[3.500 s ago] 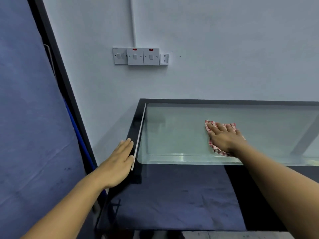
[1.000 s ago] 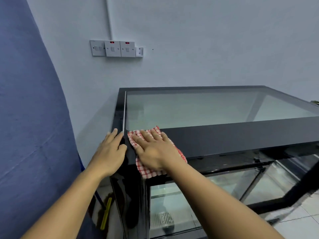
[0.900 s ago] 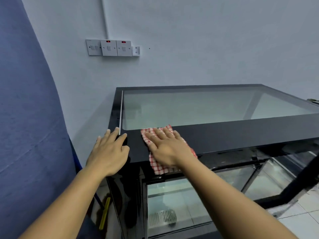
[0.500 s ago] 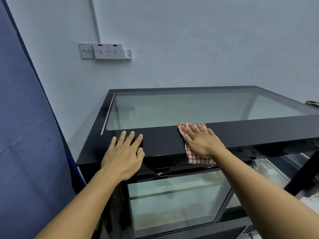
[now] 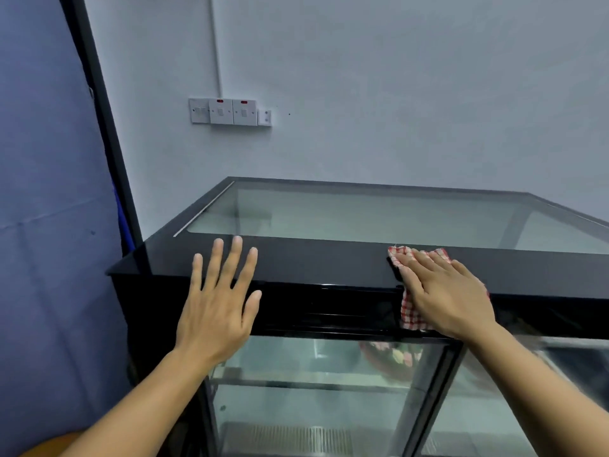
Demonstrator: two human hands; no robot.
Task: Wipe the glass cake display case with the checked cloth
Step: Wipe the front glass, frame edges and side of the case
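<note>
Wiping display case (image 5: 329,265) front top edge: right hand (image 5: 441,298) flat on checked cloth (image 5: 410,316). Left hand (image 5: 219,308) braces, fingers spread. Next, probably front glass.

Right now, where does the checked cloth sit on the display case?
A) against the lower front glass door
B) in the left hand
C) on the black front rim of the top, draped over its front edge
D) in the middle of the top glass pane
C: the right hand presses the checked cloth flat on the black front rim, and the cloth's lower part hangs over the edge.
</note>
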